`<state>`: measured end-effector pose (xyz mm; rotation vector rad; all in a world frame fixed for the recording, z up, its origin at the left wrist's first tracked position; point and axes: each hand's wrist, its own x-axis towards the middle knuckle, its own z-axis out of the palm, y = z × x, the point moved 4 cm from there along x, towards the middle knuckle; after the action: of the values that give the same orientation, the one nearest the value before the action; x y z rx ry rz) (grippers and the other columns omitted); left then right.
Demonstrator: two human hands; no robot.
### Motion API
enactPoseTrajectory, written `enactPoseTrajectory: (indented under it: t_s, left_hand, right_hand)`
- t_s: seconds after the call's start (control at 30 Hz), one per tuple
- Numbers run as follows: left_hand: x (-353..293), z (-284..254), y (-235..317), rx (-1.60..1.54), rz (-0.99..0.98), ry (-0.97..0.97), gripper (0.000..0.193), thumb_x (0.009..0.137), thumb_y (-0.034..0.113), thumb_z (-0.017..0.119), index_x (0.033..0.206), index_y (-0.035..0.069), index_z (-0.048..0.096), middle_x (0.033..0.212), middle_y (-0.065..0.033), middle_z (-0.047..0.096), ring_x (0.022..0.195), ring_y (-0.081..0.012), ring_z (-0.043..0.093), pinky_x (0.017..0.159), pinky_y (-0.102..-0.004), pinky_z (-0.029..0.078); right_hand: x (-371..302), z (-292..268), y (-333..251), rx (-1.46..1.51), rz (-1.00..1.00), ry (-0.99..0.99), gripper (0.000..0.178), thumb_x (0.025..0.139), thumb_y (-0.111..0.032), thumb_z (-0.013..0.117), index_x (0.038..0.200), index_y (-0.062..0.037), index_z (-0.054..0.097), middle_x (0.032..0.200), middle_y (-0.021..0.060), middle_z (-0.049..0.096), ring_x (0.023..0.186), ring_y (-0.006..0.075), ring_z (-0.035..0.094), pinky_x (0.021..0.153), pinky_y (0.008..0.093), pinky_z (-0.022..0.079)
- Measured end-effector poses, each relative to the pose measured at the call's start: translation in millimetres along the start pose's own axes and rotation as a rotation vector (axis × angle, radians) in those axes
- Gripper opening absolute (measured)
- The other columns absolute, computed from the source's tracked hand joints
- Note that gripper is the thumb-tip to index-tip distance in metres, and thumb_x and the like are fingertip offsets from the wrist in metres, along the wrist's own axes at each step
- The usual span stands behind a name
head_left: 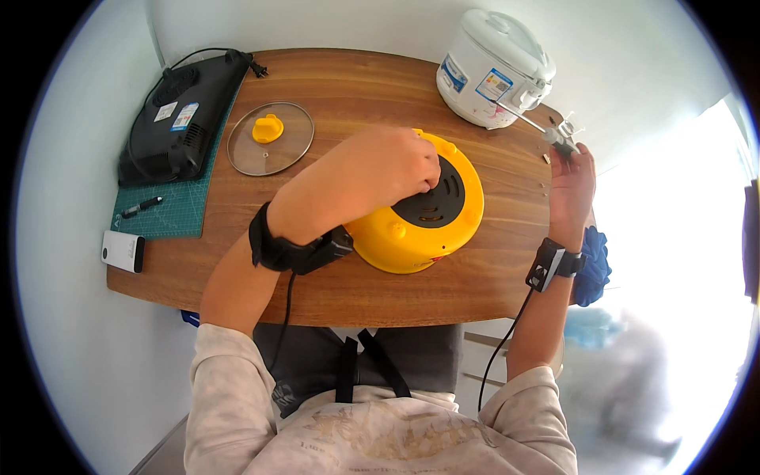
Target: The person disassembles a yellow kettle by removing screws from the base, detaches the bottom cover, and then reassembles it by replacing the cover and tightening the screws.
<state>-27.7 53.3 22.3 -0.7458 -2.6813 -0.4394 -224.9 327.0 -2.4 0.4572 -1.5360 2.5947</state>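
A yellow electric pot (pixel 372 245) lies upside down near the middle of the table, its black slotted base plate (pixel 443 210) facing up. My left hand (pixel 408 162) rests over that plate with its fingers curled in; whatever they pinch is hidden from view. Off to the right, beyond the pot, my right hand (pixel 571 178) is raised and grips a screwdriver (pixel 564 146) by its grey handle. The metal shaft points left and away, in front of the rice cooker. Left of the pot, a glass lid (pixel 245 150) with a yellow knob (pixel 267 128) lies flat.
A white rice cooker (pixel 495 67) stands at the back right. At the left, a black appliance (pixel 178 131) with its cord sits on a green cutting mat (pixel 170 215), near a pen (pixel 142 207) and white power bank (pixel 121 251). Blue cloth (pixel 592 265) hangs by the right edge.
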Motion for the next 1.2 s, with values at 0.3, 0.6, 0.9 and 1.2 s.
enactPoseTrajectory:
  t_s: [0.3,0.6,0.9,1.2]
  left_hand:
    - [-0.4,-3.9,8.0,0.139,0.047,0.023,0.012,0.091,0.015,0.068,0.095,0.005,0.071,0.111,-0.0046,0.07,0.105,-0.0228,0.065,0.09,-0.0329,0.054]
    - [2.6,-4.4,14.8,0.148,-0.044,0.03,0.014,0.09,0.017,0.07,0.088,0.004,0.065,0.108,-0.0033,0.067,0.101,-0.0216,0.064,0.083,-0.034,0.055]
    - [5.3,-3.9,10.1,0.027,-0.204,-0.002,0.014,0.09,0.015,0.07,0.087,0.002,0.064,0.11,-0.0064,0.068,0.091,-0.0268,0.068,0.079,-0.0338,0.056]
    - [0.1,-7.1,5.0,-0.054,-0.163,-0.049,0.013,0.088,0.013,0.071,0.098,0.006,0.072,0.112,-0.0058,0.068,0.1,-0.0253,0.068,0.086,-0.0344,0.055]
  right_hand:
    - [3.1,-35.8,54.4,0.213,0.137,0.05,0.022,0.096,-0.007,0.059,0.115,0.0007,0.056,0.111,0.0135,0.061,0.109,0.0255,0.062,0.104,0.0412,0.053]
    - [-3.9,-38.7,64.6,0.233,0.228,0.029,0.014,0.098,-0.008,0.059,0.11,-0.0017,0.057,0.107,0.0106,0.062,0.107,0.0256,0.063,0.105,0.0409,0.053]
    - [-7.6,-36.1,66.7,0.23,0.248,-0.077,0.014,0.097,-0.004,0.054,0.11,-0.0009,0.058,0.108,0.0109,0.062,0.107,0.0254,0.064,0.102,0.0424,0.053]
    - [-8.7,-34.9,70.2,0.204,0.262,-0.081,0.014,0.098,-0.005,0.055,0.11,-0.0013,0.059,0.106,0.0105,0.065,0.106,0.0244,0.064,0.1,0.0418,0.055]
